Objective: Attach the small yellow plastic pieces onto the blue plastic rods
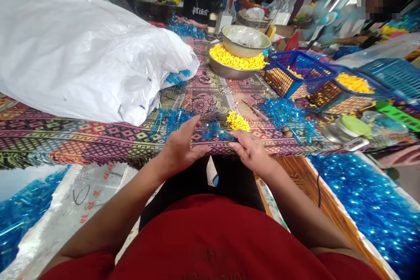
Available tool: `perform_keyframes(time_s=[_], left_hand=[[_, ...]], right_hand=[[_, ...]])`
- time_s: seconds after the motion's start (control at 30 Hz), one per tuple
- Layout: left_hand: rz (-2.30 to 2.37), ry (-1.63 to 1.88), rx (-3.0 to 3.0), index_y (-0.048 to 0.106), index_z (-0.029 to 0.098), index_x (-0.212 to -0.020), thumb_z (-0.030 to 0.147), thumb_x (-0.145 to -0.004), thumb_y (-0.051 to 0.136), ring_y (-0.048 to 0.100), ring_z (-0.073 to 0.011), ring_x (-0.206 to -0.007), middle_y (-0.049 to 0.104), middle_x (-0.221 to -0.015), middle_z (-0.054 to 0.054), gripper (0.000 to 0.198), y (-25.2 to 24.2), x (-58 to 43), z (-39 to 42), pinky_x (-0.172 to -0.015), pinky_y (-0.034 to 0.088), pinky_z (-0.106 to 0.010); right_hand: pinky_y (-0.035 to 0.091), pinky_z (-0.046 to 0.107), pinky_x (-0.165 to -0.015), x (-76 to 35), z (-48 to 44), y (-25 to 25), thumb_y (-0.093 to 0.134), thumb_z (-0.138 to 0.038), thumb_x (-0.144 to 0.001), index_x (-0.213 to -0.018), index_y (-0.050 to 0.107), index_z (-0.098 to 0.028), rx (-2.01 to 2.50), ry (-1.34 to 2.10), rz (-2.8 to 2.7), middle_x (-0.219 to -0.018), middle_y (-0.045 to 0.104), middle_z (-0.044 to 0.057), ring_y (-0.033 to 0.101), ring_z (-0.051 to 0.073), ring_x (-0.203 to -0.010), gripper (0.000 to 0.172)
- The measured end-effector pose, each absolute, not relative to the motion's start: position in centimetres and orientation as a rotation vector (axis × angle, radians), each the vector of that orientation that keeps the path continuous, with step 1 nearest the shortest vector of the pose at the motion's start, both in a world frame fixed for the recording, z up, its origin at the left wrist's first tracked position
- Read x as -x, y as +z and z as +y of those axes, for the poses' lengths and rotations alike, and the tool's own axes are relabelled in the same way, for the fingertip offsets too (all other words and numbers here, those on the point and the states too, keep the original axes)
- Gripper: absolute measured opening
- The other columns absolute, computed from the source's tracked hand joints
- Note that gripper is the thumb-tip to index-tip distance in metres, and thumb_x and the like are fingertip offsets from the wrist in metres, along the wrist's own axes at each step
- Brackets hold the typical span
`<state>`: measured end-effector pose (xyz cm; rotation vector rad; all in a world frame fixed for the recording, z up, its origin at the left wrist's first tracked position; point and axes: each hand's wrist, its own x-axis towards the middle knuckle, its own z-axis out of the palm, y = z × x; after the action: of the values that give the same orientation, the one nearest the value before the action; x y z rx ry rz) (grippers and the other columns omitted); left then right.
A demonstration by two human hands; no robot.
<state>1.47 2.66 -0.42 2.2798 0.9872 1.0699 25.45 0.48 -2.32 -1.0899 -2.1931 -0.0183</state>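
Note:
Near the table's front edge, my right hand (251,149) pinches the end of a clear blue plastic piece (212,130) with a small yellow spot on it. The piece points left, toward my left hand (180,145). That hand has its thumb and fingers spread apart, with nothing gripped between them. Behind my left fingers lie clear blue plastic parts (175,118). A small heap of yellow pieces (238,121) sits just beyond my right hand. Farther right is another pile of blue plastic parts (285,113).
A big white sack (85,48) covers the left of the patterned cloth (203,96). Toward the back stands a metal basin (229,71) of yellow pieces with a bowl (246,39) on it. Blue baskets (295,70) and a scale (348,131) are right. A co-worker (198,2) sits opposite.

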Motion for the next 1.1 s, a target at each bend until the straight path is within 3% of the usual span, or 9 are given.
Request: perform_keyframes(time_s=[0.1, 0.17, 0.33, 0.4, 0.5, 0.53, 0.7, 0.93, 1.1], left_hand=[[0.825, 1.083, -1.79, 0.059, 0.016, -0.11, 0.034, -0.082, 0.06, 0.066, -0.0192, -0.09, 0.068, -0.101, -0.007, 0.033, -1.7, -3.5, 1.6, -0.084, 0.053, -0.034], [0.817, 1.172, -1.621, 0.06, 0.016, -0.107, 0.032, -0.083, 0.058, 0.065, -0.019, -0.093, 0.069, -0.099, -0.006, 0.028, -2.2, -5.0, 0.8, -0.085, 0.053, -0.034], [0.933, 1.25, -1.871, 0.064, 0.017, -0.09, 0.028, -0.081, 0.061, 0.065, -0.0181, -0.085, 0.07, -0.09, -0.006, 0.014, -1.7, -5.4, 0.1, -0.08, 0.052, -0.032], [0.937, 1.273, -2.036, 0.063, 0.017, -0.091, 0.023, -0.083, 0.059, 0.065, -0.0166, -0.083, 0.069, -0.09, -0.005, 0.012, -1.5, -4.9, 0.3, -0.078, 0.051, -0.03], [0.87, 1.263, -2.2, 0.061, 0.017, -0.097, 0.019, -0.084, 0.055, 0.064, -0.0161, -0.082, 0.069, -0.089, -0.006, 0.014, -2.0, -4.8, 0.7, -0.075, 0.05, -0.028], [0.835, 1.259, -2.224, 0.06, 0.016, -0.096, 0.02, -0.084, 0.055, 0.064, -0.0165, -0.08, 0.069, -0.088, -0.006, 0.014, -2.2, -5.0, 0.8, -0.074, 0.05, -0.028], [0.688, 1.222, -2.219, 0.056, 0.015, -0.104, 0.028, -0.086, 0.052, 0.064, -0.0185, -0.085, 0.067, -0.094, -0.01, 0.023, -3.0, -5.5, 0.8, -0.075, 0.051, -0.03], [0.644, 1.025, -2.232, 0.056, 0.016, -0.103, 0.026, -0.088, 0.043, 0.064, -0.0191, -0.088, 0.067, -0.095, -0.01, 0.021, -2.7, -5.2, -0.2, -0.078, 0.05, -0.032], [0.789, 1.034, -2.175, 0.058, 0.015, -0.095, 0.024, -0.084, 0.047, 0.063, -0.0204, -0.088, 0.067, -0.093, -0.01, 0.018, -4.5, -5.3, 0.1, -0.079, 0.05, -0.035]], right_hand=[[0.053, 0.035, -0.081, -24.0, 0.0, -3.4, 0.046, -0.03, -0.094, -0.115, 0.055, -0.018, 1.031, 0.11, -2.115, -0.101, 0.067, 0.009, 0.064, 0.02, -0.094, 0.026], [0.053, 0.033, -0.079, -22.8, -0.1, -4.1, 0.043, -0.031, -0.095, -0.11, 0.056, -0.018, 0.997, 0.182, -2.118, -0.098, 0.068, 0.009, 0.064, 0.018, -0.092, 0.024], [0.052, 0.028, -0.066, -22.6, -0.2, -4.3, 0.045, -0.035, -0.094, -0.09, 0.06, -0.017, 0.998, 0.312, -2.085, -0.077, 0.065, 0.004, 0.062, 0.015, -0.071, 0.023], [0.053, 0.03, -0.069, -23.3, -0.5, -3.3, 0.055, -0.04, -0.088, -0.103, 0.06, -0.018, 0.989, 0.343, -2.011, -0.088, 0.067, 0.006, 0.063, 0.016, -0.079, 0.027], [0.05, 0.042, -0.089, -23.6, -1.1, -0.8, 0.066, -0.048, -0.078, -0.129, 0.048, -0.018, 0.948, 0.219, -1.999, -0.114, 0.062, 0.013, 0.059, 0.025, -0.105, 0.061], [0.048, 0.045, -0.093, -23.4, -1.2, 0.0, 0.067, -0.049, -0.077, -0.131, 0.047, -0.019, 0.925, 0.169, -2.062, -0.118, 0.06, 0.014, 0.057, 0.027, -0.109, 0.065], [0.052, 0.039, -0.081, -22.3, -0.9, 2.7, 0.065, -0.043, -0.08, -0.109, 0.059, -0.019, 0.887, 0.074, -2.153, -0.098, 0.063, 0.01, 0.061, 0.023, -0.092, 0.038], [0.048, 0.03, -0.064, -22.3, -0.7, 1.9, 0.057, -0.041, -0.085, -0.088, 0.06, -0.018, 0.935, -0.029, -2.209, -0.08, 0.06, 0.006, 0.057, 0.018, -0.072, 0.023], [0.048, 0.03, -0.065, -21.7, 0.6, -0.8, 0.054, -0.038, -0.087, -0.083, 0.061, -0.018, 0.999, 0.103, -2.067, -0.075, 0.06, 0.004, 0.057, 0.017, -0.07, 0.021]])
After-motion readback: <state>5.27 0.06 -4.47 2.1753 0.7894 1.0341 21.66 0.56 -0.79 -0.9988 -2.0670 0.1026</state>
